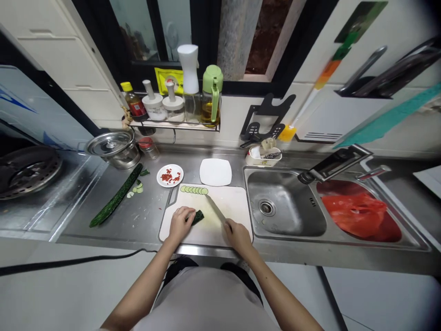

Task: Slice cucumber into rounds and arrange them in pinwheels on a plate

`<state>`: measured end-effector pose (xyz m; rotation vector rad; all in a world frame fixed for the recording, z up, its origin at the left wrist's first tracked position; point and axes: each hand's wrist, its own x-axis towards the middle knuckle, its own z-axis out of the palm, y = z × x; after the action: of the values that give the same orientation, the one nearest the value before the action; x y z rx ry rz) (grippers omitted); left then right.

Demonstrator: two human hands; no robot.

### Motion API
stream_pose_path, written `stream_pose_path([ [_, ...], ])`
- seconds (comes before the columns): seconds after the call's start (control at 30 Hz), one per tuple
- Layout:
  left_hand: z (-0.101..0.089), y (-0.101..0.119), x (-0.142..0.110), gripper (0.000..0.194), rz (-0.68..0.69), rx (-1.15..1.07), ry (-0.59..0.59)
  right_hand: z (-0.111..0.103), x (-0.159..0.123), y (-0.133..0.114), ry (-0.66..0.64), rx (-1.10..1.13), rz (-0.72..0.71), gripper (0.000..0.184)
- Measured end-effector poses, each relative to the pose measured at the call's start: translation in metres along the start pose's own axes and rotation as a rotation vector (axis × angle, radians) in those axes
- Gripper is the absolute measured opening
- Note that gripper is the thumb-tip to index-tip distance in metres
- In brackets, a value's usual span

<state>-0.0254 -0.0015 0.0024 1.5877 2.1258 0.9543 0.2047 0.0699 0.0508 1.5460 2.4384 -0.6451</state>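
Steel counter point(138, 218): one board point(237, 202); left hand point(181, 224) grasping one cucumber piece point(198, 217), right hand point(238, 236) gripping one knife point(215, 208).

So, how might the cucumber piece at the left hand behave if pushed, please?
The cucumber piece probably tends to roll, since its dark green side looks rounded and the cutting board flat. It is likely stiff, as the part showing beyond the left hand looks thick and straight.

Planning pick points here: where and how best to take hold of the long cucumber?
Probably across its middle, from above: the cucumber lies long and slender, its upper end close to the pot, with cut pieces beside it. A middle grip should balance it.
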Motion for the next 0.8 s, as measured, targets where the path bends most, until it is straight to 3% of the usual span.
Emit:
stream_pose_path([
  [0.37,0.009,-0.002,-0.007,0.033,0.065,0.162,-0.133,0.001,-0.002,-0.030,-0.070,0.049,-0.059,0.033],
  [0.8,0.010,-0.017,-0.004,0.029,0.131,0.050,-0.049,0.011,-0.004,-0.035,-0.073,0.019,-0.091,0.031],
])
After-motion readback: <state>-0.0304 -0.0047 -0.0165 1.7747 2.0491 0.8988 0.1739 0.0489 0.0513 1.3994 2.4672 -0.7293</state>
